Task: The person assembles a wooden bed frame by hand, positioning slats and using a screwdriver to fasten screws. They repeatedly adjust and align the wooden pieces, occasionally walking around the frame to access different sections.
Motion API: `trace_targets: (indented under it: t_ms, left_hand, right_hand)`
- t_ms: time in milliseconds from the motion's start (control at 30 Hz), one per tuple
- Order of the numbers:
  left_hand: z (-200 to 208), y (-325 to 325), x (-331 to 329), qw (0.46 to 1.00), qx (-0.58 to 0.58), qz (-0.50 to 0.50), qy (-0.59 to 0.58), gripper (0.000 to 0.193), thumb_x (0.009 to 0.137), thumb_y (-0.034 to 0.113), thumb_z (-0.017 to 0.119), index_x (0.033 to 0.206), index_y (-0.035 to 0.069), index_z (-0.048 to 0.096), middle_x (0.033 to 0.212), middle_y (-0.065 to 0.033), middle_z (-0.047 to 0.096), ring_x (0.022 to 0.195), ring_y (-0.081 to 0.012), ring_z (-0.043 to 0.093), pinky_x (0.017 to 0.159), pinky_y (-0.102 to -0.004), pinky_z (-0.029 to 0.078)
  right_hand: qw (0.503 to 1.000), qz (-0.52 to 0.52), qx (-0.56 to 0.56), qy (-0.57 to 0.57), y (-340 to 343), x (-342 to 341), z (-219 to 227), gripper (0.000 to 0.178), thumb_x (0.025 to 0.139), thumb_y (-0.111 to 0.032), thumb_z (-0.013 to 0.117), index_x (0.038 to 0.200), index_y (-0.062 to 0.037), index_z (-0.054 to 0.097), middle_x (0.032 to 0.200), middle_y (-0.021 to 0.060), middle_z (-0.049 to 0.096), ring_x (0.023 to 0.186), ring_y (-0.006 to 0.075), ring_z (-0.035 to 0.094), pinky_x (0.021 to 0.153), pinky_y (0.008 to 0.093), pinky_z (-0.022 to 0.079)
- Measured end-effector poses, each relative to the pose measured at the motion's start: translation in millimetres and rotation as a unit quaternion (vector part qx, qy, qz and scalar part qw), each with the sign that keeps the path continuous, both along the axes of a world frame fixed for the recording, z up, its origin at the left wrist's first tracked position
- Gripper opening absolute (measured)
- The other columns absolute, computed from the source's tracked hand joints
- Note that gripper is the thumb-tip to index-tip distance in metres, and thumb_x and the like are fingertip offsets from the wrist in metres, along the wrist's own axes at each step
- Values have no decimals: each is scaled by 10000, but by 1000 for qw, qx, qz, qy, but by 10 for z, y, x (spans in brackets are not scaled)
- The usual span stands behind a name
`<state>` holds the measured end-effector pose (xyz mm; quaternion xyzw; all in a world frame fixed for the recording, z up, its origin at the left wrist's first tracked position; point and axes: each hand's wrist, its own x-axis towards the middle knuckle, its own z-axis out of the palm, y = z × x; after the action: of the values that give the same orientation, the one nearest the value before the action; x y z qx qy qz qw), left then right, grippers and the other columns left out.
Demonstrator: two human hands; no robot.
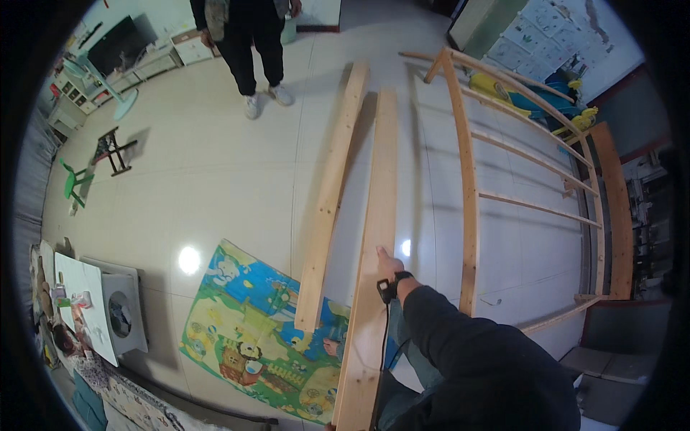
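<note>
A long pale wooden board [381, 165] runs from the lower edge up the middle of the head view. My right hand [389, 265] grips its right edge about midway, fingers over the top face, with a dark device on the wrist. Only a sliver of my left hand [330, 427] shows at the lower edge, beside the board's near end; its fingers are hidden. To the left, a second wooden board [332, 194] lies roughly parallel, its near end over the colourful play mat [237, 309]. A slatted wooden frame [466, 165] stands on the right.
A person [248, 43] stands at the far side. A green stool [74, 183] and a dark folding stool [113, 152] stand on the left. Nearer are a white table [85, 309] and a patterned sofa [144, 402], with someone partly visible there. A brown panel [617, 215] is upright at the right.
</note>
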<state>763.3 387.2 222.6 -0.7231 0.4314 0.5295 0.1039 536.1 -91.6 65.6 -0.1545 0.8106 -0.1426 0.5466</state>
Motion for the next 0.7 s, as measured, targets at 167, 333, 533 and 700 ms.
trace_targets:
  t_ms: [167,333,533,700]
  left_hand:
    - [-451,-553,-329,989,55,130,31,587,756,366,673,1133,-38,476,681,-142,651,584,-260,616,537,-355,476]
    - [-987,-817,-773,975,-203,39,-76,700,692,314,775,1172,-40,408,894,-191,651,624,-245,634,548,-351,490]
    - [-1619,-1437,-713,942,-3,323,88,513,606,268,805,979,24,551,932,-120,644,870,-250,636,699,-373,508]
    - [-2581,-2068,-175,942,-38,295,154,794,535,304,850,1135,-32,455,1002,-165,629,910,-276,621,745,-372,504]
  right_hand:
    - [995,47,25,81,-777,-207,-546,893,717,-667,575,1111,133,523,1091,248,582,981,325,587,811,388,467]
    - [999,-1,48,6,-1201,-477,-899,887,719,-703,543,1140,78,530,1063,188,599,940,278,584,771,384,471]
    - [985,52,22,-162,-1444,-812,-1059,621,865,-582,443,1251,-98,483,1174,113,550,1015,216,547,849,343,434]
    - [973,141,-30,-181,-644,-1024,-1286,484,891,-412,522,1176,-21,515,1094,101,587,999,223,561,852,344,444]
